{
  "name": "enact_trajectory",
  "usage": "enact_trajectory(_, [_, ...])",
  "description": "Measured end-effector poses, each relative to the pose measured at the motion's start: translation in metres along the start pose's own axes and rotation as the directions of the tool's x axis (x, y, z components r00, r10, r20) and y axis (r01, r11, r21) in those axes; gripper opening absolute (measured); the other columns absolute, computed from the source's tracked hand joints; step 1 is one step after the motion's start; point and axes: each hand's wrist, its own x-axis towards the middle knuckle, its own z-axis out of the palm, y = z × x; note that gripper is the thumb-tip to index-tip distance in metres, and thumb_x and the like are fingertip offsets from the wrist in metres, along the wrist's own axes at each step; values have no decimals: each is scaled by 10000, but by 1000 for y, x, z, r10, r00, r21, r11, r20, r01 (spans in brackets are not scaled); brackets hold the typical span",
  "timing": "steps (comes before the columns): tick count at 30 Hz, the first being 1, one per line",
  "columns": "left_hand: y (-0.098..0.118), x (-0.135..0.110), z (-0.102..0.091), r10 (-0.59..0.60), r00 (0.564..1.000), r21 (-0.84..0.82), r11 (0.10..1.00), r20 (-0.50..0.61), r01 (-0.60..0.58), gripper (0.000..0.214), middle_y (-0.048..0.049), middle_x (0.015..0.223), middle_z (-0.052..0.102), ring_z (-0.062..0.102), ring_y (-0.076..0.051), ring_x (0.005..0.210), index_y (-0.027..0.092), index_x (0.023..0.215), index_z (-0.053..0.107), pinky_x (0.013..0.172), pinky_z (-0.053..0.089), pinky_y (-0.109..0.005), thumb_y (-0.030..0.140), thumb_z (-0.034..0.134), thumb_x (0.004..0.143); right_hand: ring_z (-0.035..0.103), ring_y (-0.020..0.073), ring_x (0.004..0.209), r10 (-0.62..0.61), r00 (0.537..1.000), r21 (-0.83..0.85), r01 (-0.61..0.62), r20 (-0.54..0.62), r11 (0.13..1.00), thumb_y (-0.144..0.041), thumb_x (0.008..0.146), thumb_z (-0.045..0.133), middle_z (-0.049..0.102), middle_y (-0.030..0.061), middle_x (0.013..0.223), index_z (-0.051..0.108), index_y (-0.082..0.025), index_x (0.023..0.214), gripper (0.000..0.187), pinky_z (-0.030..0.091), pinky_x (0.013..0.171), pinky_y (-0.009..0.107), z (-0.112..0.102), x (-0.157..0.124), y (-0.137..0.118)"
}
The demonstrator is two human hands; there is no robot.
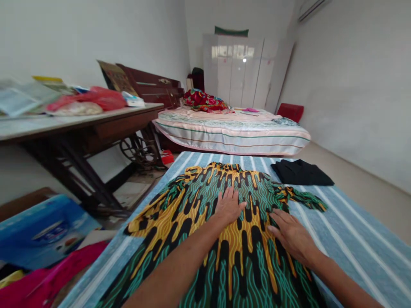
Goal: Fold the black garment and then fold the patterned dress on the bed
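A long-sleeved patterned dress in yellow, green and black lies spread out on a blue striped bedsheet, its collar at the far end. My left hand rests flat on the middle of the dress, fingers stretched out. Near the right side of the garment, my right hand lies palm down with its fingers extended, touching the fabric. One sleeve reaches out to the right, the other slants down to the left. The lower end of the dress runs out of view.
Folded black clothing sits at the sheet's far right. Beyond is a bed with a red floral bundle. On the left stands a sewing machine table with bags on top; below it are a blue box and pink cloth.
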Motion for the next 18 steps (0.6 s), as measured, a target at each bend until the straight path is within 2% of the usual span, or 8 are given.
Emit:
enact_trajectory(4, [-4,-43,-9,37,998,-54,998,57,-34,656,-127,1511,233,161,-259,1398,138,1396,335,1113,150,-509,558,248,899,580,241,1091,-55,998,113,52,16,992,-391,910,408,609,140,1191,606,-139,1138,393,464,954,402,-10,-5,-36])
enact_trajectory(8, [-29,-88,-21,25,995,-79,997,101,-17,618,-119,1504,260,185,-256,1392,162,1376,361,1115,167,-494,537,324,886,589,234,1083,-105,991,209,87,77,974,-368,905,420,622,115,1178,615,-175,1124,351,475,944,400,-23,-3,-73])
enact_trajectory(13, [-98,-118,-42,-118,992,-10,993,-31,118,476,-116,1451,370,293,-221,1353,147,1282,464,1095,258,-385,408,397,889,568,226,1111,-163,980,292,123,118,948,-355,897,429,614,115,1187,613,-168,1123,346,448,968,384,-25,22,-111])
enact_trajectory(16, [-145,-122,-63,-269,957,34,961,-108,273,394,-126,1371,467,381,-194,1295,124,1229,497,1074,282,-312,280,417,876,549,214,1131,-188,969,309,132,162,942,-374,909,404,594,118,1210,593,-162,1148,372,427,979,363,-15,53,-129])
enact_trajectory(18, [-172,-121,-77,-379,915,52,920,-140,390,360,-148,1274,542,467,-216,1218,115,1185,522,1021,348,-329,225,406,862,533,213,1147,-175,965,294,114,193,949,-388,913,388,575,125,1236,587,-156,1158,392,406,991,357,-3,78,-140])
